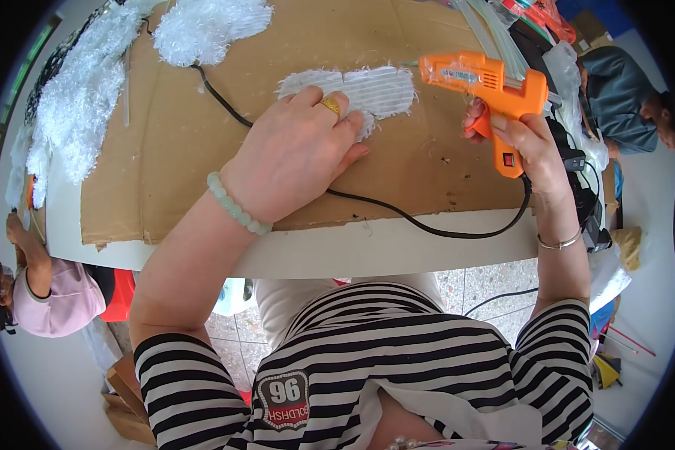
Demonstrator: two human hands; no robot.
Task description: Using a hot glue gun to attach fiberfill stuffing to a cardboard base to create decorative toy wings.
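Left grip (296,150) touches the cloth (379,88), pinching or not I cannot tell; right grip (523,142) grasps the gun (495,91) at the cloth's three o'clock

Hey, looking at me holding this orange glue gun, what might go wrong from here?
The orange glue gun in the right hand has its nozzle near the white fabric piece, where the bare left hand rests; if it's hot, a slip might burn that hand. The black cord loops from the gun's handle and passes out of sight behind the left hand, so it could snag.
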